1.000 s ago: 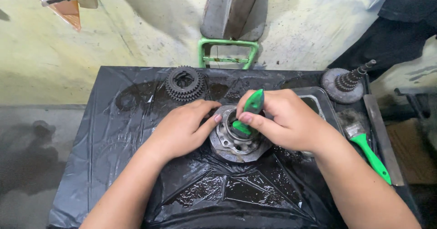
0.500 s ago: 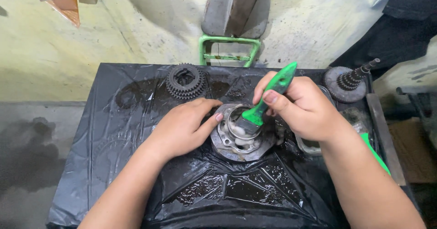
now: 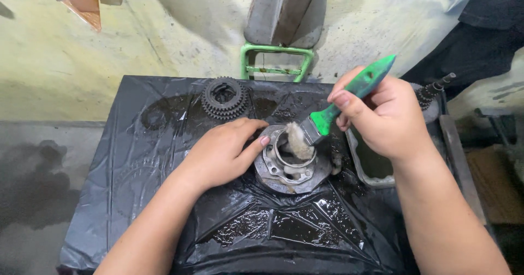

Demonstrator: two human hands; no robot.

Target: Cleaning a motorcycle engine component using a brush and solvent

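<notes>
- Green-handled brush [image 3: 349, 97] is pinched in our right hand [image 3: 382, 116], right of centre, its pale bristles dipping into the grey metal hub [image 3: 292, 168] at the frame's middle.
- Our left hand [image 3: 221, 152] lies flat, fingers together, against the hub's left rim.
- Black wet plastic sheet [image 3: 136, 171] covers the bench; a stacked gear [image 3: 225, 97] sits at upper centre.

My bench [image 3: 136, 160] is wrapped in glossy black plastic sheet, wet and wrinkled. The round housing [image 3: 292, 168] looks like dull grey cast metal, oily. The brush [image 3: 333, 111] I hold has a scuffed green painted handle and pale, matted bristles. At eleven o'clock sits a dark, greasy steel gear [image 3: 225, 98]. The wall behind is rough, stained plaster.
</notes>
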